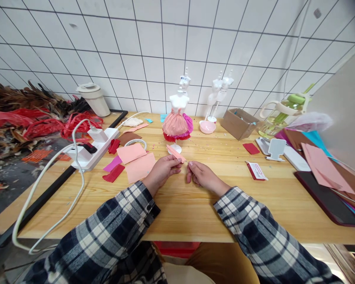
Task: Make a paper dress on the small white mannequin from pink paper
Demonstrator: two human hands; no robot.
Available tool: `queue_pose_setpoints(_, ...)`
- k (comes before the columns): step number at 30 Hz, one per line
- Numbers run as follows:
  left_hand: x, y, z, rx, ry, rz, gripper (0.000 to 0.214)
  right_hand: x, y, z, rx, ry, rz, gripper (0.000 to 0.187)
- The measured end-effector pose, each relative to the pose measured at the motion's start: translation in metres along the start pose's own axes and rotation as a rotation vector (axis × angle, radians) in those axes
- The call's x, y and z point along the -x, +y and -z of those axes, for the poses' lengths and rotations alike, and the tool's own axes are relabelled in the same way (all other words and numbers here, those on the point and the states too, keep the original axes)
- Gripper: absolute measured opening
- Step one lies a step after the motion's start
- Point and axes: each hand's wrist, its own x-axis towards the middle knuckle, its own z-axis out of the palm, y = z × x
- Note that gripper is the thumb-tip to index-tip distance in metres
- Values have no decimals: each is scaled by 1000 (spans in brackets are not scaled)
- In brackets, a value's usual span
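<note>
My left hand is closed in a pinch on a small folded pink paper strip, held just above the wooden table. My right hand is closed too, fingertips pinching the strip's right end. Both hands sit near the table's middle, in front of a small white mannequin that wears a layered pink and red paper skirt. Left of my left hand lie pink paper sheets and red and magenta scraps.
A white power strip with a cable lies at the left beside red raffia and feathers. Bare mannequins, a pink bowl, a cardboard box, a phone stand and stacked coloured paper stand at the right.
</note>
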Motion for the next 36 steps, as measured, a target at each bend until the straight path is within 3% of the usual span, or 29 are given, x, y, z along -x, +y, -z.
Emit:
queue_pose_setpoints(5, 1, 1, -1, 7, -9, 6, 21, -1, 2, 1, 93, 10, 54, 49)
queue_pose_setpoints(36, 2, 3, -2, -14, -10, 33, 19, -2, -1, 3, 61, -37, 86, 45)
